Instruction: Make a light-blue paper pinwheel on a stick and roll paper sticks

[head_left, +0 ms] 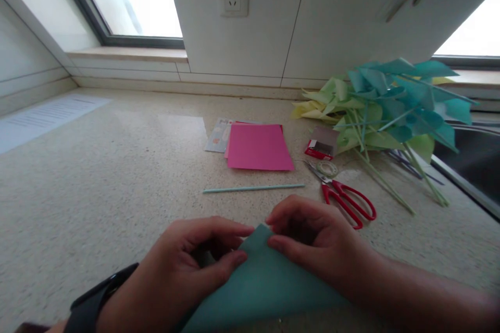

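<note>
Teal paper (265, 286) lies flat on the speckled counter (97, 208) at its near edge, folded to a triangle whose tip points away from the person, toward the back wall; its broad base runs along the near edge and passes out of view at the bottom. Both hands meet at that tip. The left hand (187, 270) presses its thumb and curled fingers onto the left slope, while the right hand (312, 239) pinches the point between thumb and forefinger, apparently so that the layers stay aligned (a crease slips easily when only one side is held down). A dark watch (94, 302) sits on the left wrist.

Just beyond the hands a thin pale straw (253, 188) lies parallel to the near edge. Behind it, toward the middle, rests a pink sheet (258, 148). Red-handled scissors (346, 200) lie to the right, blades toward the back, and a heap of green and teal pinwheels (390, 109) fills the far right corner beside a sink (469, 161).
</note>
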A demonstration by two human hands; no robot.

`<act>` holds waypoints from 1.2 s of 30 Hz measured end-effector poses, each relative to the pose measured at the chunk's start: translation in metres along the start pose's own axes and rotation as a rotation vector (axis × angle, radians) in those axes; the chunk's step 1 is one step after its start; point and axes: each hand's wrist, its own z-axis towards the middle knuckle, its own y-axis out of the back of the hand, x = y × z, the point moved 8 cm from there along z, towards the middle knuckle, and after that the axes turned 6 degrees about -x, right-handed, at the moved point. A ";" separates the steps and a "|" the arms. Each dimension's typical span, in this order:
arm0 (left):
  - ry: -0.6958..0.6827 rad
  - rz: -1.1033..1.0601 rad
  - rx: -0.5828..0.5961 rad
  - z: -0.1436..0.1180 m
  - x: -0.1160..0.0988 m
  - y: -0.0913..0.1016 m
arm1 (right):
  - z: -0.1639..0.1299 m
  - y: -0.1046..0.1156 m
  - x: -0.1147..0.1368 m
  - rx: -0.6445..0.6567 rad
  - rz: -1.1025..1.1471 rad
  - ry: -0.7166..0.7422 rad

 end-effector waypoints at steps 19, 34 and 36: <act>-0.162 0.132 -0.051 -0.002 -0.018 0.004 | -0.003 0.001 -0.004 0.014 -0.070 -0.129; -0.221 0.188 -0.074 -0.006 -0.023 0.008 | -0.003 0.000 0.000 0.022 -0.017 -0.117; -0.224 0.176 -0.071 -0.005 -0.024 0.007 | -0.003 0.000 0.001 0.019 -0.021 -0.095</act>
